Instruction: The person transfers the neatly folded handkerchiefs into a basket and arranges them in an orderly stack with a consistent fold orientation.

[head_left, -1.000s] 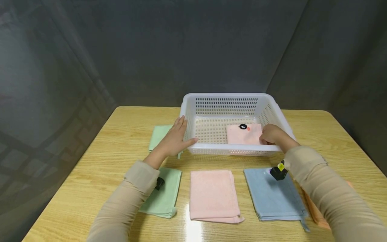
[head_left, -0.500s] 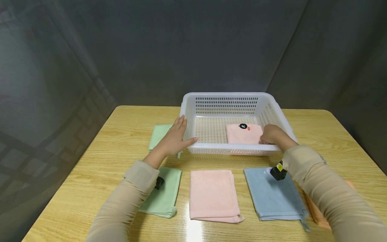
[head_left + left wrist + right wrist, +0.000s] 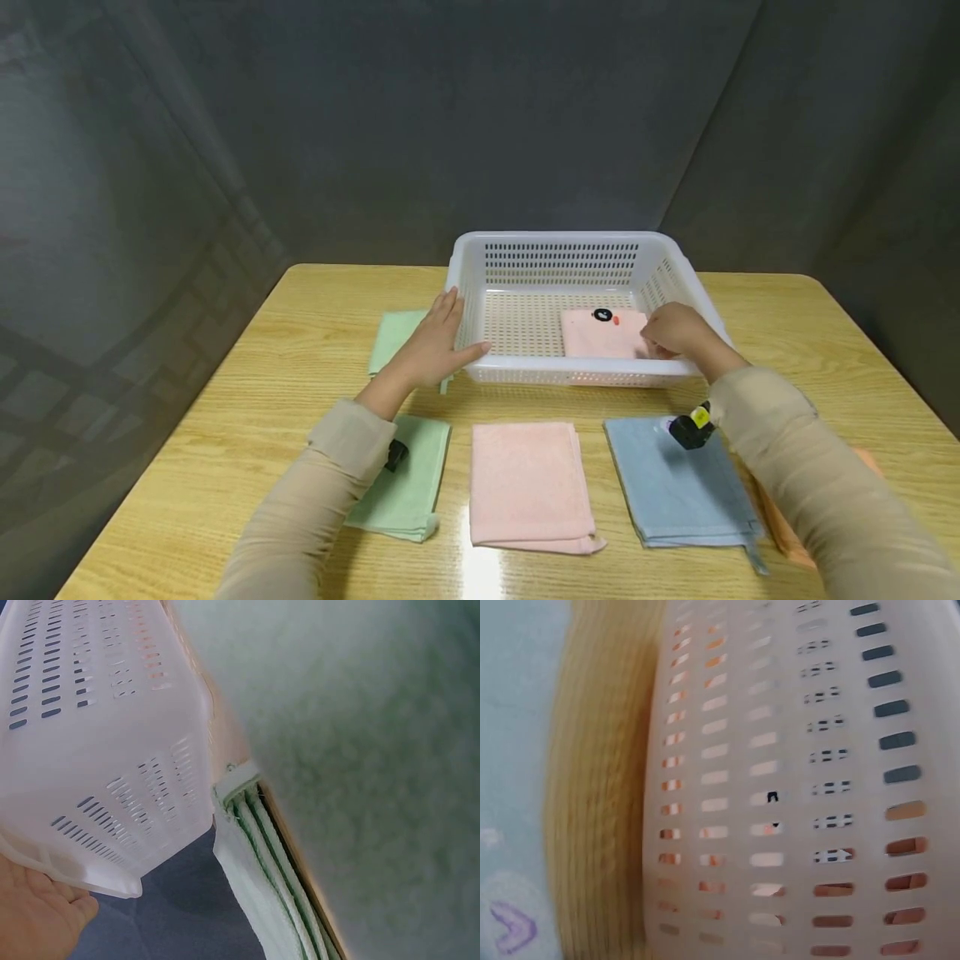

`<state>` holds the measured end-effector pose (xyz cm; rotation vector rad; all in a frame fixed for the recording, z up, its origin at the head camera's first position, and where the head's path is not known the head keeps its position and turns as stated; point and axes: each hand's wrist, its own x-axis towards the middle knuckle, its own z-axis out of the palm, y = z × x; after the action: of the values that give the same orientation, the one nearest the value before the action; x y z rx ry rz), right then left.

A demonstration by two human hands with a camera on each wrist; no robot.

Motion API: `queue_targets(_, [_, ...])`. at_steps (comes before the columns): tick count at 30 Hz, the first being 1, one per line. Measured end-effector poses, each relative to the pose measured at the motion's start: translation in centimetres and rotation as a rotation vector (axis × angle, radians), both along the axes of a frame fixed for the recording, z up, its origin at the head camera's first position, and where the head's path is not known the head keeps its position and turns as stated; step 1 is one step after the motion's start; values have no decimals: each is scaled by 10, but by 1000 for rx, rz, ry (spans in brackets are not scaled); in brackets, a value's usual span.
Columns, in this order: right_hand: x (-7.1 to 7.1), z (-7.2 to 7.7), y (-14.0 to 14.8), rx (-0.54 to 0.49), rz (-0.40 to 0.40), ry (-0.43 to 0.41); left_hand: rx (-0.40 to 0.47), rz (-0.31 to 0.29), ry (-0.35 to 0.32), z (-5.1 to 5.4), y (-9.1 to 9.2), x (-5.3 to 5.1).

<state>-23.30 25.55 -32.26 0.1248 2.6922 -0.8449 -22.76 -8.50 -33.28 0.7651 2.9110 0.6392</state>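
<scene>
My left hand (image 3: 435,346) rests on the front left corner of a white plastic basket (image 3: 540,363), fingers straight along the left rim and thumb over the front rim. In the left wrist view, the fingertips of that left hand (image 3: 37,911) touch the basket's rim. Inside the basket, at the front right, lies a folded pink towel (image 3: 600,336) with a small black and red print. My right hand (image 3: 678,332) reaches over the basket's front right corner, its curled fingers holding the towel's right edge; its fingertips are partly hidden. The right wrist view shows mainly the slotted basket wall (image 3: 735,780).
Before the basket lie a folded green towel (image 3: 420,467), a pink one (image 3: 528,483) and a blue one (image 3: 667,483). An orange towel (image 3: 787,525) sits partly under my right forearm. Another green towel (image 3: 393,333) lies left of the basket. A dark curtain hangs behind the table.
My right hand has lifted and turned slightly at the pink towel's right edge, and that edge has shifted a little. The left hand and the basket stay in place.
</scene>
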Motion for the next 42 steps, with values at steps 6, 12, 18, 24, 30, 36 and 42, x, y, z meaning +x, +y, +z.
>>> queue_targets(6, [7,5,0,-83,-16,40,1,3,5,-1,0,-1])
queue_targets(12, [15,9,3,-139,-22,72,-3,1,5,-2,0,-1])
queue_targets(18, [22,10,6,-232,-56,118,-8,-2,6,-3,1,-2])
queue_targets(24, [33,18,10,-268,-63,144,-10,-3,10,-4,0,-2])
queue_targets(30, [43,24,15,-308,-72,173,-10,-3,14,-4,0,-3])
queue_targets(36, [54,30,18,-367,-74,213,-11,2,11,-4,0,-3])
queue_targets(42, [61,26,26,-396,-42,287,-16,3,10,-3,1,-3])
